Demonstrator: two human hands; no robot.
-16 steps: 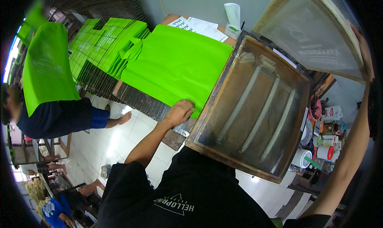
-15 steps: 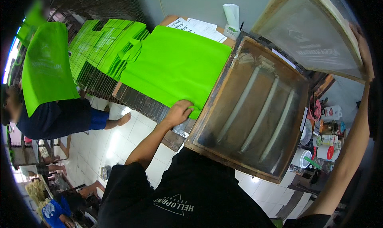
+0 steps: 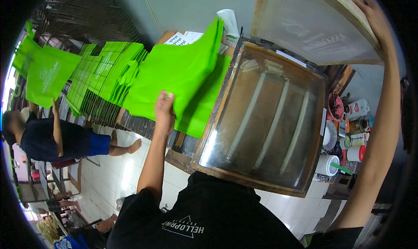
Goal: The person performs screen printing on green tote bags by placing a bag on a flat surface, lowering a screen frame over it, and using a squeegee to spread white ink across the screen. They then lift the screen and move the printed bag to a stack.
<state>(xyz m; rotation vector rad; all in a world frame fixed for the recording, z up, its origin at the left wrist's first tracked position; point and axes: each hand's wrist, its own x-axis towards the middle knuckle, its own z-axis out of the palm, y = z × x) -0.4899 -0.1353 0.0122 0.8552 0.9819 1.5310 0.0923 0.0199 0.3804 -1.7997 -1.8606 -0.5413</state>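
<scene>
My left hand is closed on the near edge of a bright green cloth bag. The bag is lifted and bent, its right side standing up off another flat green bag beneath. At the upper right, my right hand grips the outer edge of a raised screen printing frame, tilted up with pale lettering on its mesh. Below the frame lies a wooden-framed glass-topped box with several white tubes inside.
Stacked green bags on a wire rack extend to the left. A person there handles a green bag. Papers and a white roll lie behind. To the right sit paint containers, including a white bucket.
My left hand has moved left and up, lifting the top green bag, which lay flat before. The raised frame and my right hand have shifted left and up in the picture.
</scene>
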